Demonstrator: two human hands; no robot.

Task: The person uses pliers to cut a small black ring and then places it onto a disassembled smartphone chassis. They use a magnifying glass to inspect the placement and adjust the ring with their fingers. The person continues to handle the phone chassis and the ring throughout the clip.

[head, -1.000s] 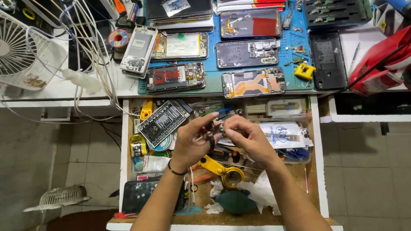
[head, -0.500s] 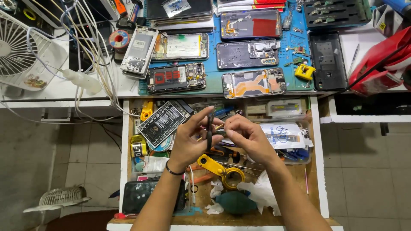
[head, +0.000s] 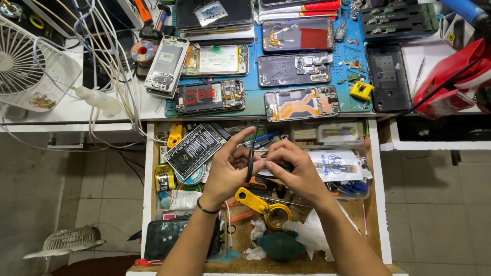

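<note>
Cluttered drawer (head: pixel 153 204) below the counter's (head: pixel 102 110) front edge leaves little free room. Both hands, left hand (head: pixel 225 171) and right hand (head: pixel 294 171), pinch slim black tweezers (head: pixel 250 158), upright.

— What's on the blue mat (head: pixel 258 105)?
— Opened phones (head: pixel 300 102) in rows, plus a small yellow block (head: pixel 361 90).
— And off to the sides?
— A white fan (head: pixel 23 64) among white cables (head: pixel 110 76) at the left — a red bag (head: pixel 452 82) at the right.

The light was bright and even from above. Shadows were soft and small. The picture was sharp in the middle. The desk edge (head: pixel 266 121) bent a little near the sides.
</note>
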